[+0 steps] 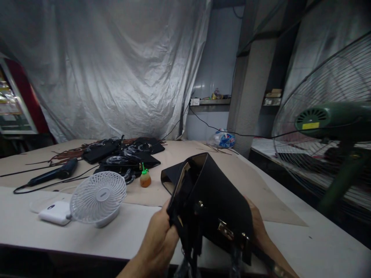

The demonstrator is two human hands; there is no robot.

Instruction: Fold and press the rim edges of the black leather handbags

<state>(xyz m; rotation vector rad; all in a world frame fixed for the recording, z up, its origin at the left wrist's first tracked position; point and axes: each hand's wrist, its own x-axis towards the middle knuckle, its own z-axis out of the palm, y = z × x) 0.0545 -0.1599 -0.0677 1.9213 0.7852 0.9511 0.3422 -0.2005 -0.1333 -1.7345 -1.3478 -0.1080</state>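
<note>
A black handbag [224,197] with gold-coloured metal fittings is tilted on its side over the table's front edge, its mouth gaping toward the upper left. My left hand [160,237] is closed on the rim at the bag's left side, with the fingertips hidden behind it. At the bag's right end, my right hand [257,222] grips the base and side; most of its fingers are out of sight behind the bag. Straps partly wrapped in clear plastic dangle below the bag.
Left of the bag are a small white fan [100,197], a white power bank [55,212], a green-capped bottle [145,178] and a dark corded tool [55,172]. Several black bags [124,156] lie behind. A large green fan [327,116] stands at right.
</note>
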